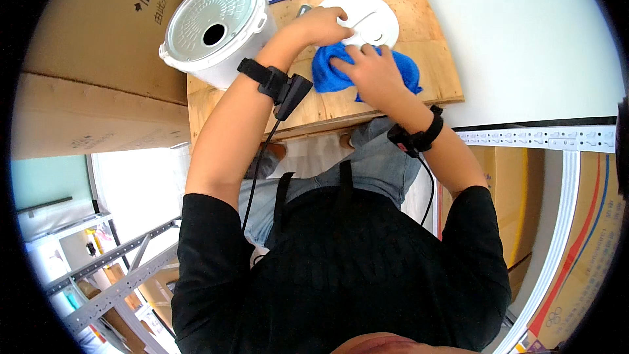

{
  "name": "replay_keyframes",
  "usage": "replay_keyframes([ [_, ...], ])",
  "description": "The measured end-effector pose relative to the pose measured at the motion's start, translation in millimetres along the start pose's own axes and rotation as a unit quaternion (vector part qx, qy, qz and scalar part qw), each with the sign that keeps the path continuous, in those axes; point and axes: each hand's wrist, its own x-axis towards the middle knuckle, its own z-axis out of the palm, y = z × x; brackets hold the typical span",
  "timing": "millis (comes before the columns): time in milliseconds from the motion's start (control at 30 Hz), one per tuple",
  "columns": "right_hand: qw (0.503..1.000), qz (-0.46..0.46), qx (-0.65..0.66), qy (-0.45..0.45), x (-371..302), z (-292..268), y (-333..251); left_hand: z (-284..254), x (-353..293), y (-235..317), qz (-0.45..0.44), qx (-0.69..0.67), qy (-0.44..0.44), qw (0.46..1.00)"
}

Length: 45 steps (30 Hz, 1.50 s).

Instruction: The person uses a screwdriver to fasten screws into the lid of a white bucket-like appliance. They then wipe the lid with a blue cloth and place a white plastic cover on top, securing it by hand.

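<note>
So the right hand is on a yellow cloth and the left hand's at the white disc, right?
No, the head view shows a blue cloth, not yellow. The right hand is on it, and the left hand is at the white disc.

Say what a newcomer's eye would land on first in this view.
Likely the bright blue cloth near the front edge of the wooden table, with the right hand on it. Just beyond it lies a round white disc, with the left hand over its left side. To the left stands a big white round housing, its silvery inside marked by a dark round hole.
</note>
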Motion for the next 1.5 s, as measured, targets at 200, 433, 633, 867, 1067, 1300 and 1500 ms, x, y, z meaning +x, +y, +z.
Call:
replay_keyframes([
  [200, 0.994, 0.099, 0.032, -0.039, -24, 10, 36, 31, 28, 1, -0.05, -0.044, -0.099, 0.993],
  [433, 0.983, 0.174, 0.063, 0.0, -16, 24, 58, 59, 38, -6, -0.058, -0.162, 0.05, 0.984],
  [633, 0.918, 0.218, 0.297, 0.144, 2, -26, 57, 8, -69, 13, 0.147, -0.224, 0.279, 0.922],
  [867, 0.936, 0.048, 0.243, 0.248, 115, -62, 0, -69, -165, -87, -0.001, -0.007, 0.583, 0.812],
  [1067, 0.984, -0.012, 0.107, 0.143, 185, -51, -62, -72, -161, -163, -0.219, -0.017, 0.511, 0.831],
  [1300, 0.996, 0.011, 0.063, 0.058, 205, -53, -48, -61, -155, -163, -0.116, -0.191, 0.554, 0.802],
  [1500, 0.996, 0.007, -0.064, -0.065, 258, -63, -55, -59, -155, -161, -0.099, -0.186, 0.577, 0.789],
])
